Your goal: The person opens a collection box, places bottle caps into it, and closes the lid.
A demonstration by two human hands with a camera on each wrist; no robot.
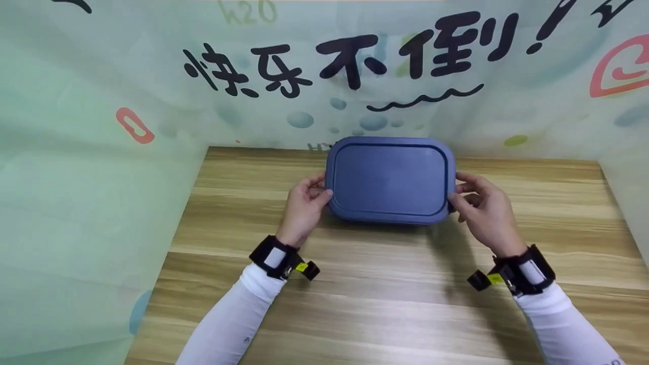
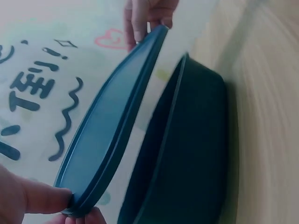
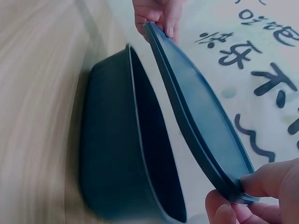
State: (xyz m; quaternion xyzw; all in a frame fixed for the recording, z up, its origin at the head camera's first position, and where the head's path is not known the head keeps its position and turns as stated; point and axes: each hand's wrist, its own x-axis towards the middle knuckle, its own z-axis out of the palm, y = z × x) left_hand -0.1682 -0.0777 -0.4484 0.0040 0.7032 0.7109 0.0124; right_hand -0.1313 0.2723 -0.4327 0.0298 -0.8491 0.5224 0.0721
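Observation:
A blue rectangular lid (image 1: 390,180) with rounded corners is held up by both hands, one at each short end. My left hand (image 1: 303,205) pinches its left end, thumb on top and fingers beneath. At the right end my right hand (image 1: 487,213) grips it the same way. Both wrist views show a deep dark-blue storage box (image 2: 196,140) standing on the table under the lid, its mouth uncovered. A gap separates the lid from the box rim (image 3: 135,102). From the head view the lid hides nearly all of the box.
The wood-grain table (image 1: 375,289) reaches back to a pale green printed cloth (image 1: 284,119) with black characters, which hangs behind it and along the left side. Another cloth panel (image 1: 626,167) borders the right. Each wrist wears a black strap (image 1: 276,257) with a small camera.

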